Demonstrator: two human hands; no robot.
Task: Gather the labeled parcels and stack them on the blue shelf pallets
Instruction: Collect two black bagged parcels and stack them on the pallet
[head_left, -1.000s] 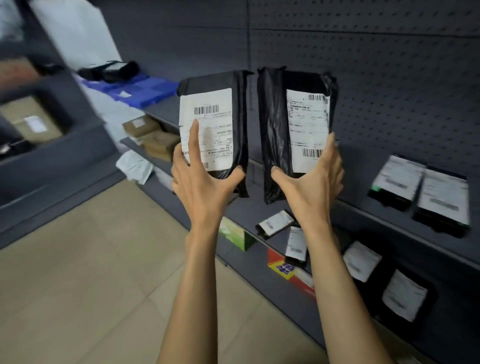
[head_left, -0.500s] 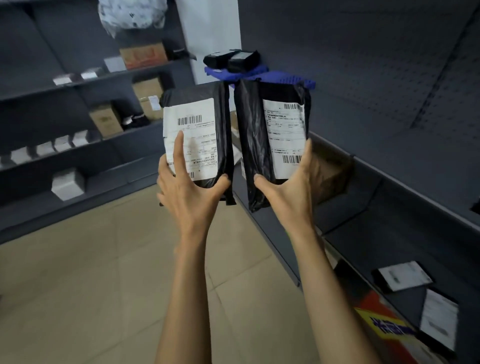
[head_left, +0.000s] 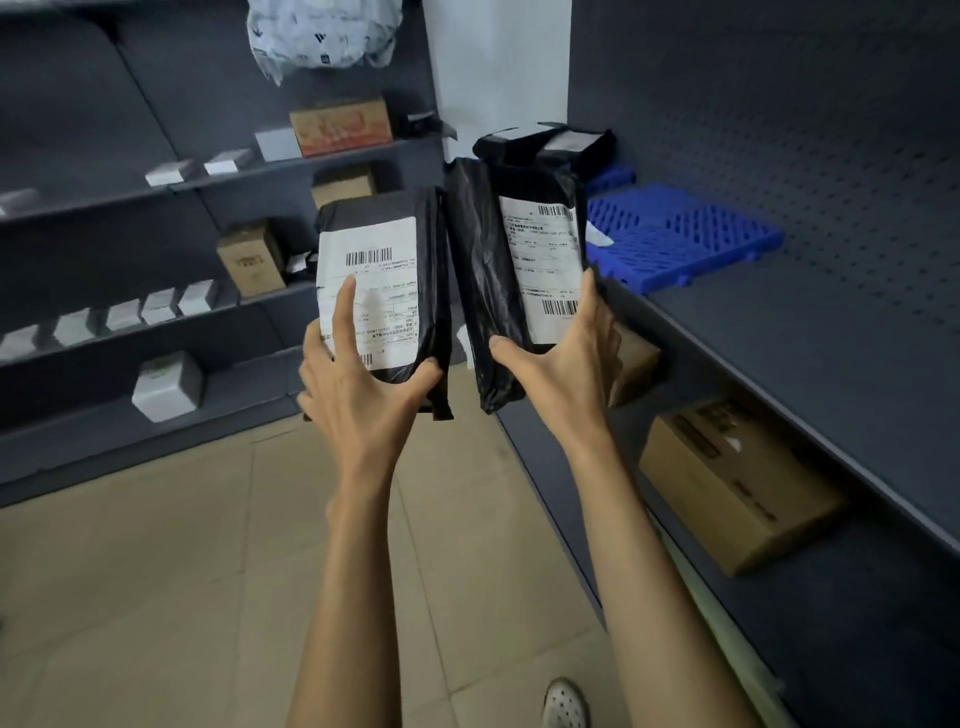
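Two black labeled parcels held upright, side by side

The left parcel (head_left: 382, 291) and right parcel (head_left: 519, 270) show white barcode labels; beyond them, black parcels (head_left: 545, 148) lie stacked on blue pallets (head_left: 680, 234).

Barcodes and small, unreadable print on white labels of left parcel (head_left: 382, 291) and right parcel (head_left: 524, 270); no legible words.

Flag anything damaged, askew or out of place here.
Nothing stands out. Each hand, left hand and right hand, holds an intact labeled black parcel upright; the blue pallet lies flat on the shelf.
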